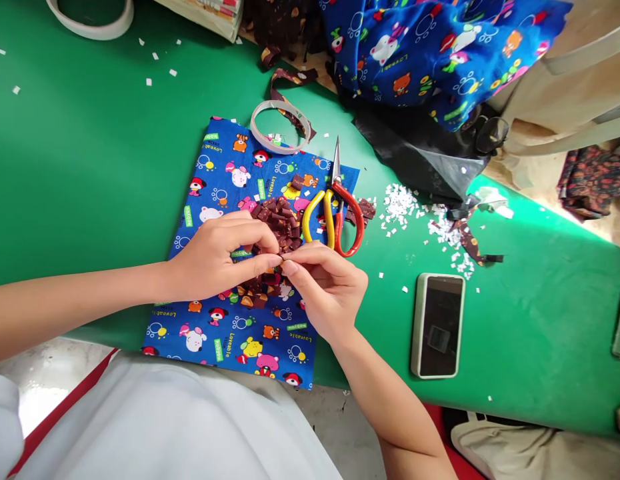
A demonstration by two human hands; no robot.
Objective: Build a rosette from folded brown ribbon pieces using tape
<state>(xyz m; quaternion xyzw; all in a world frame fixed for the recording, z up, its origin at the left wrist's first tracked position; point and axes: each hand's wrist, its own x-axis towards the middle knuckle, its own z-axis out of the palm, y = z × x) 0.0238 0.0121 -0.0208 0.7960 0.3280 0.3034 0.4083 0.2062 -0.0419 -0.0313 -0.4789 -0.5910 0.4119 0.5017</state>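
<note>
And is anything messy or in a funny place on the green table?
Yes: white bits lie loose in heaps right of the scissors, with more scattered across the table. They look spilled because nothing contains them, whereas many brown pieces are piled on the blue cloth.

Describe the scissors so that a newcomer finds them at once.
On the green table, find the blue cartoon-print cloth. The scissors lie across its right edge, beside the brown pieces. Unlike their neighbours, they have one yellow and one red handle.
</note>
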